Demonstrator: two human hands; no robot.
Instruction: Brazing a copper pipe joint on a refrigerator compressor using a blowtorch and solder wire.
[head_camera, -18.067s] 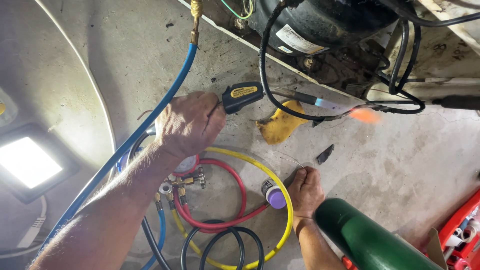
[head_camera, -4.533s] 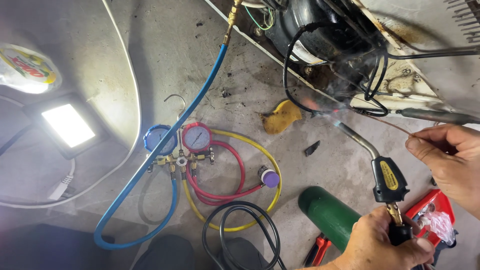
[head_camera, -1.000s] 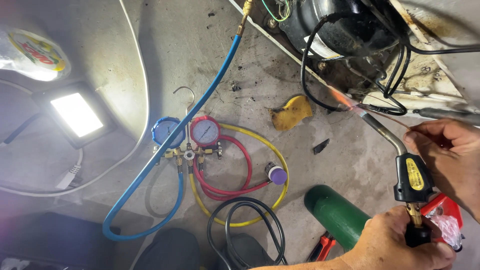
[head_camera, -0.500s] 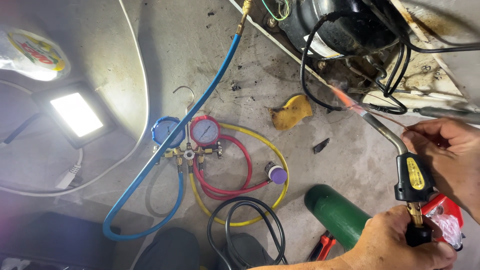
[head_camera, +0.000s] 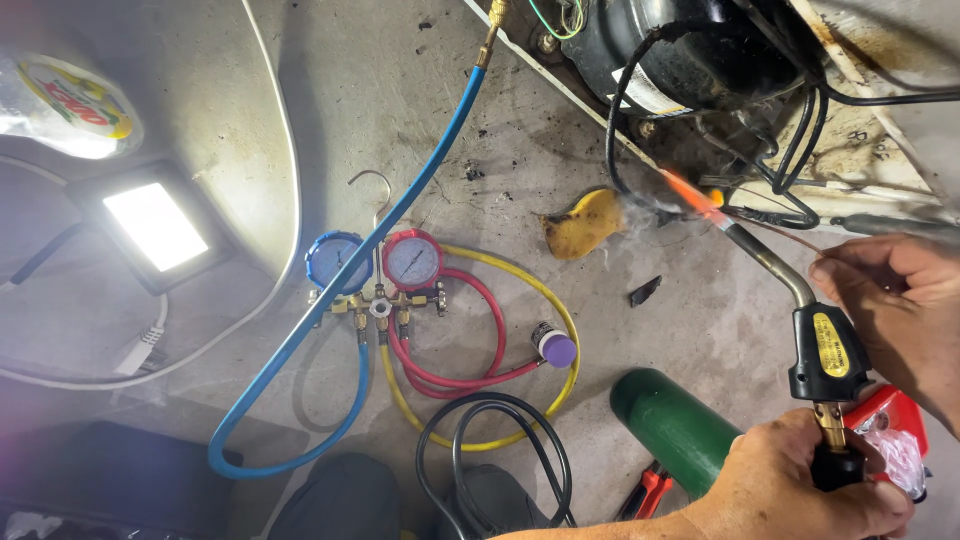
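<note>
My left hand (head_camera: 800, 485) reaches in from the bottom and grips the base of a black gas torch (head_camera: 825, 345) with a yellow label. Its bent metal nozzle points up and left, and an orange flame (head_camera: 690, 195) plays on thin tubing beside the black compressor (head_camera: 690, 50), where a little smoke rises. My right hand (head_camera: 895, 300) comes from the right edge, just beside the torch head, and pinches a thin brazing rod (head_camera: 765, 225) that runs toward the flame.
On the concrete floor lie a manifold with blue and red gauges (head_camera: 380, 270), blue, red and yellow hoses, a coiled black cable (head_camera: 500, 450), a green gas cylinder (head_camera: 680, 425), a yellow rag (head_camera: 585, 222), red-handled pliers (head_camera: 650, 490), a red box (head_camera: 895, 430) and a lit work lamp (head_camera: 155, 225).
The torch moved from above the gauges to the right side, in my left hand. My right hand left the floor and took the rod. In the last second little has shifted; smoke shows.
</note>
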